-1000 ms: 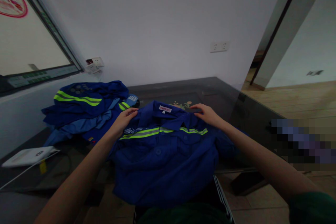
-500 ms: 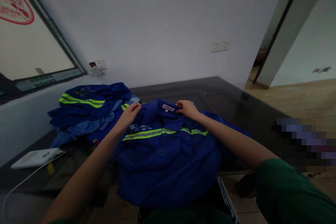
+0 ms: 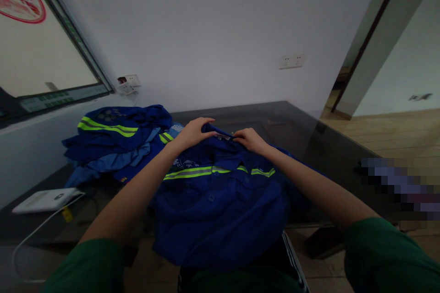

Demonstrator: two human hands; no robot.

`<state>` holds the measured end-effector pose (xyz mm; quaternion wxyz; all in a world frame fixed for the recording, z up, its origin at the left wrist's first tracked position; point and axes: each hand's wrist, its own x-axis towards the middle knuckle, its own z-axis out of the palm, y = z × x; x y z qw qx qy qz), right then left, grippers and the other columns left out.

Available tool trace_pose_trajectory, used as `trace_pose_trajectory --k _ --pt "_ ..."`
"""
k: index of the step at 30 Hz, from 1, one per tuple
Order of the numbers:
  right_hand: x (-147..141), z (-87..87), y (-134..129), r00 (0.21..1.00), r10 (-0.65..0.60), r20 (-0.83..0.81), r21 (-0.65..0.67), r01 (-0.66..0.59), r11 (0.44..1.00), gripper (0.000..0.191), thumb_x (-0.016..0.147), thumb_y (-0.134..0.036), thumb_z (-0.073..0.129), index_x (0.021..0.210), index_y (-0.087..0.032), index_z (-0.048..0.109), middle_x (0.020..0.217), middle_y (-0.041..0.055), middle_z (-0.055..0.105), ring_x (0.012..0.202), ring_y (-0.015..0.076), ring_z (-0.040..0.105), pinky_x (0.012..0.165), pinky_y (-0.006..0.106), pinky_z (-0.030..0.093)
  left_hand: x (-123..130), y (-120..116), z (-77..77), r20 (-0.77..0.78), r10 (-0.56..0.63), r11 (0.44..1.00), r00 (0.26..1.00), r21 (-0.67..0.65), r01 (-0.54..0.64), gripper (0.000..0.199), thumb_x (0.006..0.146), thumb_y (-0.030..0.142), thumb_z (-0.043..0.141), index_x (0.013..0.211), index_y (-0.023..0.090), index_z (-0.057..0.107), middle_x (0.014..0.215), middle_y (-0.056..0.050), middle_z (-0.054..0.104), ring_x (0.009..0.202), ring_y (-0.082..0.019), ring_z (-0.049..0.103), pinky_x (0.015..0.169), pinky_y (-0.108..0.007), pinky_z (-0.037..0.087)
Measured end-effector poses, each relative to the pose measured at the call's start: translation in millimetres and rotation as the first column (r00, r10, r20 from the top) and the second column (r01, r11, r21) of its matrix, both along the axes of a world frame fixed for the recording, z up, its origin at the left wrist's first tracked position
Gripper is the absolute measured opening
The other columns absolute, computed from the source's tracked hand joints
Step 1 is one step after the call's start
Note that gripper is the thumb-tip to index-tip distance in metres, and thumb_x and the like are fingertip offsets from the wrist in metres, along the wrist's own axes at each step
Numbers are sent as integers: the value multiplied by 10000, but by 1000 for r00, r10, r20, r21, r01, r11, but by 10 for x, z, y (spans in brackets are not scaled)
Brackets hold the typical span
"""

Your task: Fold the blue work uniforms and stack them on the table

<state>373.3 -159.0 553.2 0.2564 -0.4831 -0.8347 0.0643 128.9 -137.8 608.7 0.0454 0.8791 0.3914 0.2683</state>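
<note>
A dark blue work jacket (image 3: 220, 210) with yellow-green and grey reflective stripes lies front up on the table, its lower part hanging over the near edge. My left hand (image 3: 195, 134) is at the left side of its collar, thumb and fingers curved around the raised cloth. On the collar's right side, my right hand (image 3: 252, 141) pinches the fabric between thumb and fingers. A small label inside the neck shows between the two hands. Buttons run down the front, and white printing sits above the left stripe.
A pile of blue striped clothes (image 3: 113, 137) lies at the left of the dark table (image 3: 292, 123). Nearer me is a white flat device (image 3: 44, 200) with a white cable. A blurred-out patch (image 3: 398, 183) covers something at the right edge. Wall and window stand behind.
My left hand has moved right and up along the collar, and the collar's left side is now raised and folded. My right hand stays close to its place on the collar.
</note>
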Motion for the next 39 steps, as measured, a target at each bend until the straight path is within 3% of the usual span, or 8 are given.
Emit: trace_pose_trajectory --k 5,10,16,23,27,32,35,39 --pt "107 -4 1 995 -54 -84 -12 53 998 213 903 -197 531 1023 -181 707 1010 70 726 917 188 652 787 255 443 105 79 54 -102 104 994 989 47 -100 208 832 360 593 845 187 708 832 -47 702 784 -202 618 706 -280 423" --pt "228 11 -46 983 -147 -109 -66 141 988 318 722 -285 765 990 -159 649 787 20 680 699 146 599 613 217 406 64 22 97 -35 69 995 997 73 -67 212 846 347 561 786 175 671 776 -33 679 757 -184 589 669 -265 381" --pt "187 96 -94 985 -173 9 -56 173 983 105 751 -183 716 851 -156 699 762 29 668 705 142 581 612 223 366 27 7 69 -51 76 996 996 56 -73 296 870 392 505 741 172 655 731 -28 661 699 -175 564 627 -262 353" --pt "293 188 -131 997 24 -75 -88 -31 996 244 845 -159 588 1067 -156 688 798 35 688 695 138 600 648 235 427 -11 -4 72 7 92 995 996 49 -93 339 875 412 470 761 164 670 769 -47 678 722 -193 586 661 -275 374" --pt "417 262 -244 963 182 -198 149 -154 977 300 893 -144 483 1134 -188 656 1054 76 669 898 163 611 766 287 479 -60 -11 75 52 103 993 993 50 -105 333 868 414 473 780 167 678 794 -48 690 750 -198 598 687 -278 390" --pt "385 326 -460 922 338 188 182 -371 911 262 893 -167 538 1113 -200 677 1126 73 669 1054 208 541 904 359 452 -113 -18 52 86 106 993 991 34 -109 346 865 427 474 784 163 683 780 -44 687 757 -197 608 688 -274 396" --pt "293 308 -537 866 227 446 180 -335 925 234 868 -142 571 1063 -156 700 1041 108 693 994 239 519 868 370 446 -117 -22 42 101 101 994 990 33 -105 341 866 420 475 789 163 687 790 -43 692 743 -190 606 688 -271 402" --pt "252 329 -594 846 146 514 200 -284 938 246 878 -70 507 966 -157 719 885 97 692 878 216 509 753 309 438 -148 6 47 98 114 992 989 52 -119 331 863 415 483 788 167 690 790 -41 695 736 -188 601 686 -269 407"
